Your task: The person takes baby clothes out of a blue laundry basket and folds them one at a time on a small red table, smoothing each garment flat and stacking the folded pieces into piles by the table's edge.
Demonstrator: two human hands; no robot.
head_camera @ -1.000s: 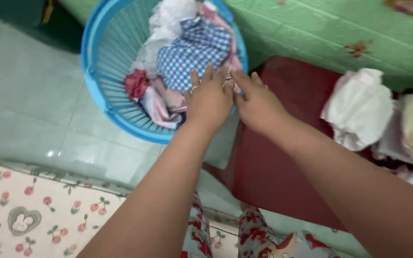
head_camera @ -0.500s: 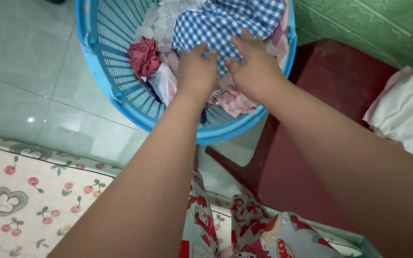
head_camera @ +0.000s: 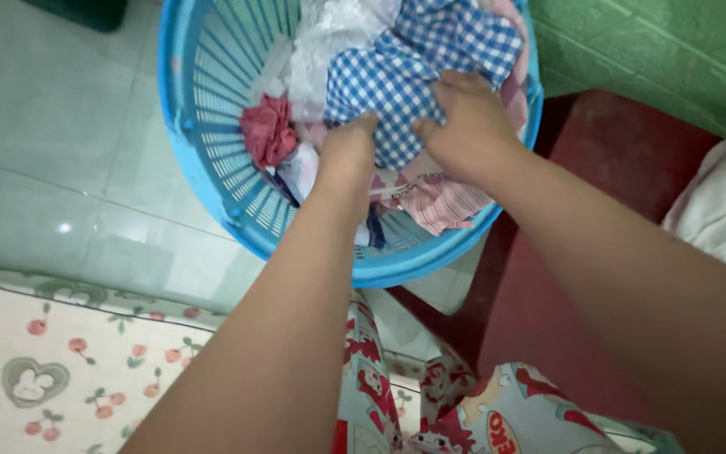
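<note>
A round blue plastic laundry basket (head_camera: 212, 151) stands on the pale tiled floor, full of crumpled clothes. On top lies a blue-and-white checked cloth (head_camera: 397, 76). My left hand (head_camera: 348, 147) and my right hand (head_camera: 468, 126) both reach into the basket and close their fingers on the lower edge of that checked cloth. Beside my left hand lies a dark red bunched cloth (head_camera: 266, 130). White lacy fabric (head_camera: 321, 50) lies behind it, and a pink striped cloth (head_camera: 439, 202) lies under my right hand.
A dark red low table (head_camera: 632, 160) stands to the right with a white folded cloth (head_camera: 724, 210) on it. A green patterned wall (head_camera: 657, 42) rises behind. A cherry-print mat (head_camera: 60, 361) covers the floor at lower left. My patterned trousers (head_camera: 430, 412) show below.
Both hands have gone from hovering at the basket's near rim to deep inside it, and now grip the checked cloth. The view has shifted so the basket sits lower and nearer.
</note>
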